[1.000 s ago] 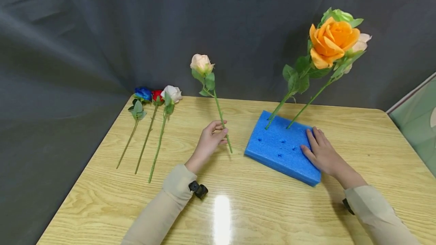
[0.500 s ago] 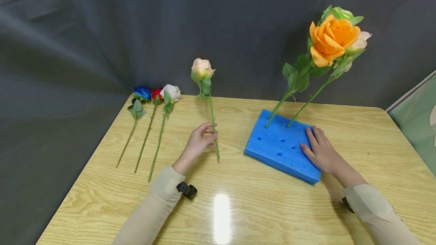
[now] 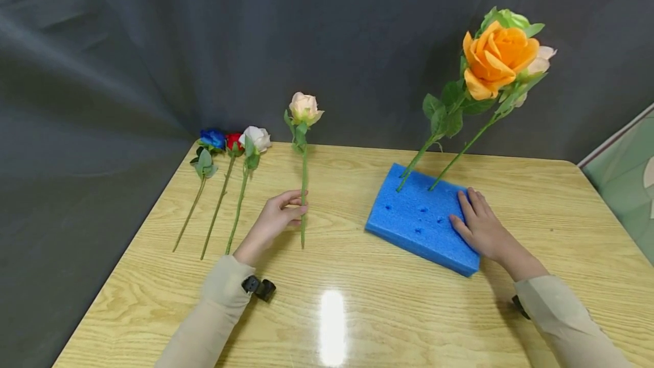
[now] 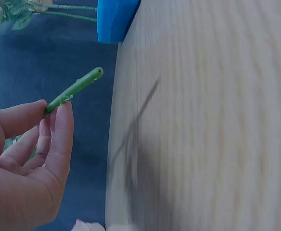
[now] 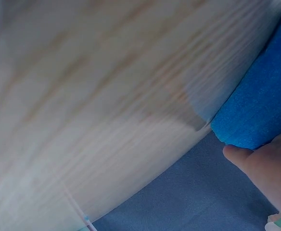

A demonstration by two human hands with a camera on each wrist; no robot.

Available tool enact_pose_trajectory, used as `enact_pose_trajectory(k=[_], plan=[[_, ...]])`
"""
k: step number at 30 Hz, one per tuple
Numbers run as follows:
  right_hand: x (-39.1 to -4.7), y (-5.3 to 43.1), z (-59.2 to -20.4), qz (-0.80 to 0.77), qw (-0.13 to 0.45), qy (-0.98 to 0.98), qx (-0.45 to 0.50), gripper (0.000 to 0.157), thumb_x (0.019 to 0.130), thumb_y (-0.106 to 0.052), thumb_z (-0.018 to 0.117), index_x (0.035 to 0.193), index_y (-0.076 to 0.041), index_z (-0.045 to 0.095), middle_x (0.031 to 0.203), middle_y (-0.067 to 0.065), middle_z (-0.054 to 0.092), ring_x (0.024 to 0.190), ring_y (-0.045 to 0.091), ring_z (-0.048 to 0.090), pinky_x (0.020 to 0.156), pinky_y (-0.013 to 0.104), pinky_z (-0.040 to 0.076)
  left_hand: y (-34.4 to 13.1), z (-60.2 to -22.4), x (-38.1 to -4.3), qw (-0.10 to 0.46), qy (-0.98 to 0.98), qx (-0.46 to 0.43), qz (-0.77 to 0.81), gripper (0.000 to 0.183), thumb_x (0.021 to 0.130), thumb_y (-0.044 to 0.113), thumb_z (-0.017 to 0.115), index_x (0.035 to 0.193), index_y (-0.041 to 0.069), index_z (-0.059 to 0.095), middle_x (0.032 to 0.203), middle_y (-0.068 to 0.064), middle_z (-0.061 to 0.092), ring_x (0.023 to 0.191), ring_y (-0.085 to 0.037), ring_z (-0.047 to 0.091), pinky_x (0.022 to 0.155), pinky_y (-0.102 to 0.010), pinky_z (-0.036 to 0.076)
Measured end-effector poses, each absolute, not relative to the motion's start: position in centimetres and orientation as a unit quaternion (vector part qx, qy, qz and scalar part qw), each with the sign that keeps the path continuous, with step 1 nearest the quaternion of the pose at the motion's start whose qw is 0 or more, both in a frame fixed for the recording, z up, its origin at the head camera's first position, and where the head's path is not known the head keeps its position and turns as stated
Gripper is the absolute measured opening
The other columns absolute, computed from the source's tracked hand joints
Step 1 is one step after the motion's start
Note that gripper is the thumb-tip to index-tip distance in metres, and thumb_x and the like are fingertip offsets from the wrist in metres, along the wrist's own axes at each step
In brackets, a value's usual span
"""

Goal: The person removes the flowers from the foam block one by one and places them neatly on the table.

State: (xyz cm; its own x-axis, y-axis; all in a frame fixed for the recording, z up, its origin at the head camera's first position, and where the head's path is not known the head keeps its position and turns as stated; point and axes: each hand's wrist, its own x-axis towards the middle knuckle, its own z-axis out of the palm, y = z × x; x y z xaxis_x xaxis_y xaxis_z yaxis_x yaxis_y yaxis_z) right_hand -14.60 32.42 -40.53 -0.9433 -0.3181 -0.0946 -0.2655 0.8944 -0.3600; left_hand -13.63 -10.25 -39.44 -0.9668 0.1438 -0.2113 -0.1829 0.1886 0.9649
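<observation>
Between thumb and fingers, my left hand [image 3: 276, 217] pinches the green stem of a pale pink rose [image 3: 305, 108], held upright above the table. In the left wrist view the stem's lower end [image 4: 80, 87] sticks out past the fingertips, clear of the wood. My right hand [image 3: 485, 231] rests with straight fingers on the right edge of a blue foam block [image 3: 403, 226]. Several small holes dot the block's top. An orange rose [image 3: 498, 61], a green rose [image 3: 513, 19] and a pale pink rose [image 3: 543, 61] stand in its back part.
Left of my left hand lie a blue rose [image 3: 212, 138], a red rose [image 3: 234, 142] and a white rose [image 3: 257, 138], stems toward me. A dark curtain [image 3: 357, 44] hangs behind the wooden table [image 3: 398, 311]. A pale green panel [image 3: 625, 186] stands at the right.
My left hand has moved left with the pale pink rose, away from the foam block, and the stem has swung from leaning to nearly upright. My right hand has stayed in place.
</observation>
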Motion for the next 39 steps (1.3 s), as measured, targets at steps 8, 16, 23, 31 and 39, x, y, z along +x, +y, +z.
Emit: enact_pose_trajectory(k=[8, 16, 23, 31, 39], plan=[[-14.6, 32.4, -40.5, -0.175, 0.078, 0.97, -0.15, 0.072, 0.104, -0.04, 0.03, 0.149, 0.01, 0.004, 0.153, 0.037, -0.001, 0.143, 0.052, -0.005, 0.114, 0.067, 0.008, -12.4, -39.6, -13.0, 0.139, 0.777, -0.015, 0.614, 0.047, 0.096, 0.01, 0.056, 0.141, 0.003, 0.044, 0.125, -0.019, 0.052, 0.104, -0.024, 0.06, 0.089, -0.036, 0.057], [-14.5, 32.4, -40.5, -0.179, 0.077, 0.969, -0.151, 0.072, 0.104, -0.04, 0.03, 0.149, 0.01, 0.005, 0.153, 0.037, -0.002, 0.143, 0.052, -0.005, 0.114, 0.067, 0.008, -14.5, -39.6, -12.6, 0.147, 0.781, -0.017, 0.606, 0.049, 0.097, 0.009, 0.055, 0.143, 0.0, 0.041, 0.128, -0.022, 0.048, 0.096, -0.014, 0.06, 0.083, -0.026, 0.057], [-14.4, 32.4, -40.5, -0.179, 0.071, 0.969, -0.152, 0.073, 0.104, -0.042, 0.029, 0.149, 0.011, 0.005, 0.153, 0.038, -0.001, 0.142, 0.052, -0.004, 0.113, 0.069, 0.008, -16.3, -39.1, -11.9, 0.136, 0.795, 0.002, 0.592, 0.054, 0.095, 0.019, 0.06, 0.142, 0.0, 0.042, 0.124, -0.021, 0.049, 0.091, -0.011, 0.061, 0.079, -0.025, 0.058], [-14.4, 32.5, -40.6, -0.179, 0.078, 0.97, -0.147, 0.074, 0.104, -0.043, 0.028, 0.15, 0.009, 0.003, 0.154, 0.037, -0.002, 0.143, 0.052, -0.006, 0.112, 0.069, 0.008, -17.2, -39.6, -11.9, 0.148, 0.816, -0.031, 0.559, 0.051, 0.098, 0.011, 0.053, 0.145, -0.001, 0.037, 0.129, -0.024, 0.046, 0.103, -0.023, 0.059, 0.083, -0.028, 0.057], [-14.3, 32.5, -40.5, -0.179, 0.079, 0.97, -0.145, 0.074, 0.104, -0.043, 0.028, 0.15, 0.009, 0.004, 0.154, 0.036, -0.002, 0.143, 0.051, -0.006, 0.112, 0.069, 0.009, -18.0, -39.8, -11.8, 0.16, 0.822, -0.038, 0.545, 0.052, 0.098, 0.011, 0.053, 0.145, -0.001, 0.036, 0.131, -0.025, 0.045, 0.105, -0.024, 0.061, 0.083, -0.028, 0.057]])
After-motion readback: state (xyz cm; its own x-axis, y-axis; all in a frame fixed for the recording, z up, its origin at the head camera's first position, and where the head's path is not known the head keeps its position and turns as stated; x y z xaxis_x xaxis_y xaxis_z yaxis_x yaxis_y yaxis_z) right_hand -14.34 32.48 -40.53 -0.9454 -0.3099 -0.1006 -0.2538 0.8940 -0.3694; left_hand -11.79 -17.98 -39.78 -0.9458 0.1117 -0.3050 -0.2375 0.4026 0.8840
